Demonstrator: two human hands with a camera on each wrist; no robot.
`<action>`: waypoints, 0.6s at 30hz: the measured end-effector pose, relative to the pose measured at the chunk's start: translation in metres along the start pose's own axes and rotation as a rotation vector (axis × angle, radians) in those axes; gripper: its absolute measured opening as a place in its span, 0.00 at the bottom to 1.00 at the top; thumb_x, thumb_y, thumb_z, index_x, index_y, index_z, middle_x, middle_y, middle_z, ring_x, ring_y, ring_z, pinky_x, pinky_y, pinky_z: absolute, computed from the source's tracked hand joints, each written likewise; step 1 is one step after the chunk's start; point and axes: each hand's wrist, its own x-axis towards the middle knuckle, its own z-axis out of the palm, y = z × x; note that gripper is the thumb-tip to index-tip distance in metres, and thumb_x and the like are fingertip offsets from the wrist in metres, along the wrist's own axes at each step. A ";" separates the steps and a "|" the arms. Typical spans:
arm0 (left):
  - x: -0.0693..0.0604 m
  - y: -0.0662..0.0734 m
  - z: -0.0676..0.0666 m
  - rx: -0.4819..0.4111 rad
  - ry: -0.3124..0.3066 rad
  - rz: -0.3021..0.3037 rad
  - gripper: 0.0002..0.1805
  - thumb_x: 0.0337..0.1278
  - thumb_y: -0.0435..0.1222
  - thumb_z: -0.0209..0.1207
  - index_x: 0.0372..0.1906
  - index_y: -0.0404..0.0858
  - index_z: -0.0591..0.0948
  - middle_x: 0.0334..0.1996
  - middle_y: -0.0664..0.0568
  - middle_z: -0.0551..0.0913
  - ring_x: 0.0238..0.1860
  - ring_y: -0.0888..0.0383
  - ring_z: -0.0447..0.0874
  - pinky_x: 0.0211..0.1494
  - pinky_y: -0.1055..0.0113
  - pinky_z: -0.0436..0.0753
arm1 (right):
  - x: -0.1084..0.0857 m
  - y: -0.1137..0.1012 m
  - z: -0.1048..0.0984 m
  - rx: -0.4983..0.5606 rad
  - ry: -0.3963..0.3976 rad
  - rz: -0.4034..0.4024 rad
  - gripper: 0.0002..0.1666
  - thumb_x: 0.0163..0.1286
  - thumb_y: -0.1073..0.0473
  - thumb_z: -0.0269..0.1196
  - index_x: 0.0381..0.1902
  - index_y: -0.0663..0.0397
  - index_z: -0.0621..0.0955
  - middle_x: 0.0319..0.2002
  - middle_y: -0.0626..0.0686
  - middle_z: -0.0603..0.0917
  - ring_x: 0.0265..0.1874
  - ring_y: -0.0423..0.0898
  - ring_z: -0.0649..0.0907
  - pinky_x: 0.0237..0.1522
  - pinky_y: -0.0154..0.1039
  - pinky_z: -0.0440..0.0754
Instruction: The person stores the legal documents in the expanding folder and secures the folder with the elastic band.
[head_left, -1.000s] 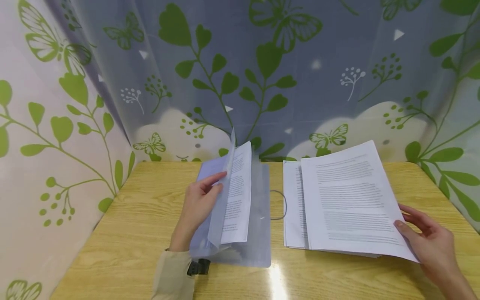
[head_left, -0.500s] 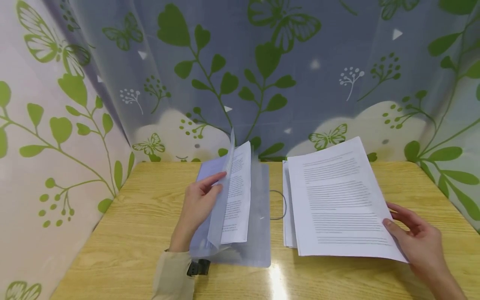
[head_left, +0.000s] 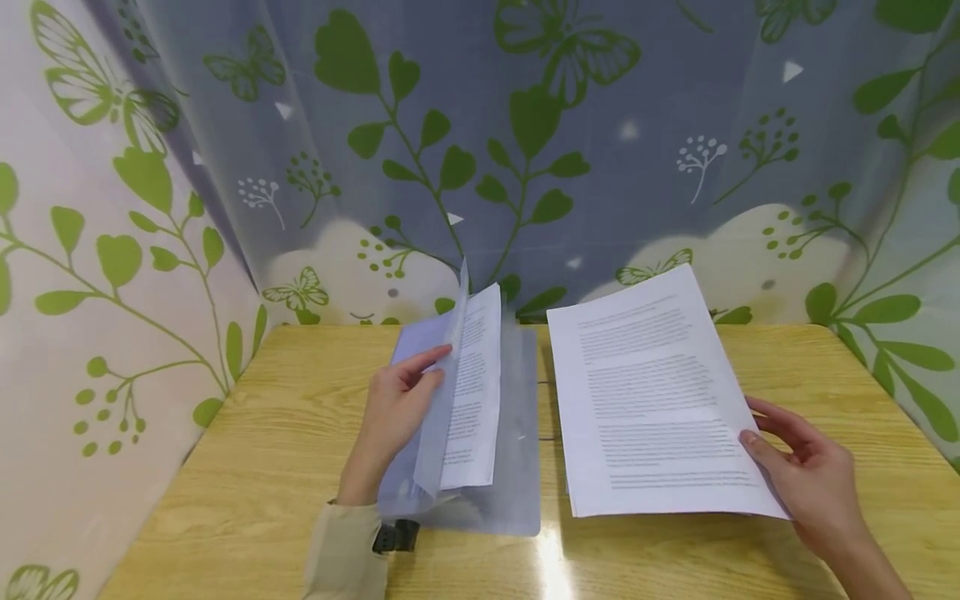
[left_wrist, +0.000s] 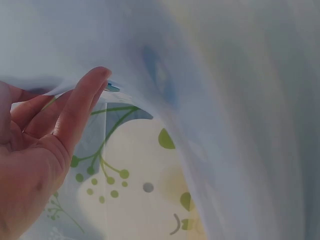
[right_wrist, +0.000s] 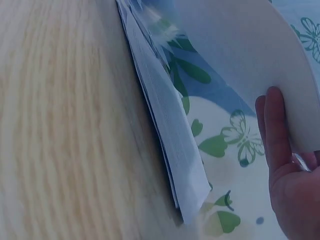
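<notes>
- The printed sheet [head_left: 652, 400] has shifted left, just beside the folder [head_left: 517, 508]; from your head view it now hides the paper stack [right_wrist: 162, 115] below (and most of the thin loop [head_left: 546, 382]).
- Your right hand [head_left: 813, 479] pinches its right edge.
- Your left hand [head_left: 397, 408] pinches the raised flap [head_left: 441, 425], unmoved.
- The stack rests on the table [head_left: 300, 425].

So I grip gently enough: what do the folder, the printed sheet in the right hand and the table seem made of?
Folder: probably smooth, flexible plastic; it looks bluish and translucent.
Printed sheet: matte white paper, judging by its soft bend and fine text.
Table: wood or wood-look laminate, I can't tell which; grain shows, and a bright reflection suggests a glossy finish.
</notes>
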 end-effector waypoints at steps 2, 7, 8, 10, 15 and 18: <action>0.000 0.000 0.000 0.001 0.002 0.002 0.18 0.65 0.34 0.58 0.57 0.45 0.88 0.32 0.46 0.88 0.19 0.64 0.65 0.24 0.73 0.62 | 0.000 -0.002 0.003 -0.027 -0.001 -0.008 0.26 0.69 0.65 0.68 0.64 0.45 0.83 0.38 0.27 0.86 0.22 0.36 0.85 0.23 0.31 0.82; 0.001 -0.001 -0.001 -0.006 -0.005 0.000 0.18 0.66 0.34 0.58 0.57 0.45 0.88 0.28 0.48 0.85 0.17 0.65 0.63 0.23 0.73 0.61 | 0.000 -0.006 0.009 -0.089 -0.007 -0.018 0.26 0.69 0.64 0.67 0.65 0.46 0.82 0.38 0.25 0.85 0.23 0.36 0.85 0.23 0.31 0.81; 0.001 -0.001 -0.001 -0.007 -0.006 -0.002 0.18 0.66 0.34 0.58 0.57 0.45 0.88 0.25 0.49 0.83 0.17 0.66 0.62 0.22 0.73 0.61 | 0.000 -0.007 0.011 -0.089 -0.009 -0.023 0.26 0.69 0.64 0.67 0.64 0.46 0.82 0.38 0.25 0.85 0.23 0.36 0.85 0.23 0.31 0.81; 0.001 -0.001 -0.001 -0.008 -0.007 -0.006 0.18 0.66 0.34 0.58 0.57 0.46 0.88 0.20 0.52 0.78 0.17 0.66 0.61 0.22 0.73 0.60 | -0.001 -0.009 0.013 -0.078 -0.018 -0.033 0.25 0.69 0.64 0.68 0.64 0.45 0.83 0.39 0.25 0.86 0.23 0.36 0.85 0.23 0.31 0.81; 0.001 -0.002 -0.001 -0.005 -0.004 -0.008 0.18 0.66 0.34 0.58 0.57 0.46 0.88 0.14 0.58 0.70 0.17 0.65 0.62 0.22 0.73 0.60 | -0.001 -0.015 0.019 -0.039 -0.045 -0.040 0.25 0.69 0.64 0.68 0.63 0.44 0.83 0.39 0.27 0.86 0.23 0.36 0.85 0.22 0.32 0.81; 0.000 -0.002 -0.001 -0.007 -0.002 -0.006 0.18 0.65 0.34 0.58 0.57 0.46 0.88 0.13 0.59 0.68 0.17 0.65 0.62 0.22 0.73 0.60 | 0.000 -0.019 0.023 -0.062 -0.040 -0.045 0.25 0.69 0.64 0.67 0.63 0.45 0.83 0.39 0.26 0.86 0.24 0.35 0.85 0.23 0.31 0.81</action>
